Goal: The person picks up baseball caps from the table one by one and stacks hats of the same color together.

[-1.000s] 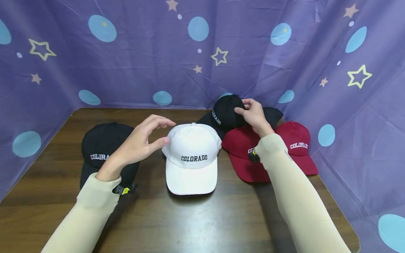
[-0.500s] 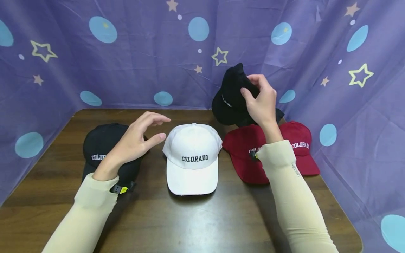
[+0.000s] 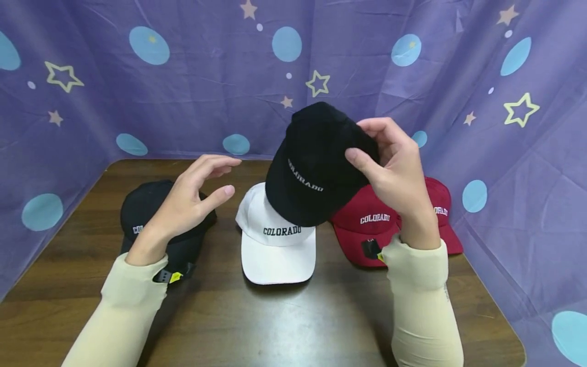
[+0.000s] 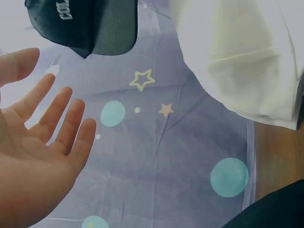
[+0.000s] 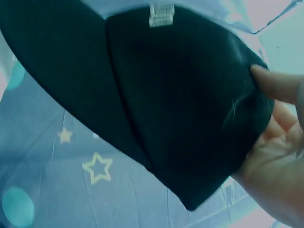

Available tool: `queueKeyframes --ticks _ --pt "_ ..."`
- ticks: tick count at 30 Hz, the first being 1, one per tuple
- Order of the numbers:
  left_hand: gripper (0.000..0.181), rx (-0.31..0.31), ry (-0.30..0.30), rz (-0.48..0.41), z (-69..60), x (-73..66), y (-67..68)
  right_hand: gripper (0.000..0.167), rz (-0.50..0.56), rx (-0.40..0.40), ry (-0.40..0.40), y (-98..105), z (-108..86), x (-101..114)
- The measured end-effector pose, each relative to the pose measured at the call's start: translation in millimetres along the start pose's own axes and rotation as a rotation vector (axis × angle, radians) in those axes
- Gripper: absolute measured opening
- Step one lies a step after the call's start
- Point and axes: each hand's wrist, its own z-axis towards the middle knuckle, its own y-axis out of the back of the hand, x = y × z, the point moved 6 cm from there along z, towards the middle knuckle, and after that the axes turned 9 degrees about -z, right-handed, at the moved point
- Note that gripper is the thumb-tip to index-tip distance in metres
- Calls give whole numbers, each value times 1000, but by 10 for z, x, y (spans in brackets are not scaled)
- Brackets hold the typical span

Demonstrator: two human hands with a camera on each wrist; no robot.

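My right hand (image 3: 399, 171) pinches the right edge of a black cap (image 3: 321, 153), held tilted in the air above and behind a white cap (image 3: 277, 255). The raised cap hides part of the white one's crown. In the right wrist view the thumb and fingers of my right hand (image 5: 280, 137) grip the rim of the black cap (image 5: 180, 90), its underside showing. My left hand (image 3: 188, 199) hovers beside the white cap, fingers spread and holding nothing; the left wrist view shows its empty palm (image 4: 42, 152).
Another black cap (image 3: 151, 204) lies under my left forearm on the wooden table (image 3: 220, 316). Two red caps (image 3: 350, 229) lie at the right, partly behind my right wrist. A purple curtain (image 3: 197, 92) with stars and blue spots stands behind.
The right hand has lifted a black cap from the back right and brought it left, over the white cap. My left hand has shifted slightly left and back.
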Motion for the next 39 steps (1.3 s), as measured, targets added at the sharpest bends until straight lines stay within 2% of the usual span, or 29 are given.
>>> queueKeyframes --ticks 3,9,12,18,24,30,34,39 --pt "55 -8 -26 -21 -9 -48 11 39 75 112 15 -118 -71 56" --pt "65 4 -96 -68 -3 -141 6 41 66 294 15 -354 -228 85" --pt "68 34 -111 -74 11 -166 -13 37 87 377 7 -463 -301 82" --pt "64 133 -90 -108 13 -163 -62 35 156 514 5 -696 -357 48" --pt "50 301 -59 -232 -44 -111 -138 34 190 576 -10 -870 -378 -51" --pt "41 406 38 -385 -123 -77 -198 33 205 591 -41 -920 -403 -131" --pt "29 432 53 -485 -145 -90 -202 33 204 609 -41 -928 -409 -132" --pt "20 403 24 -578 -147 -113 -166 35 167 636 -46 -948 -404 -130"
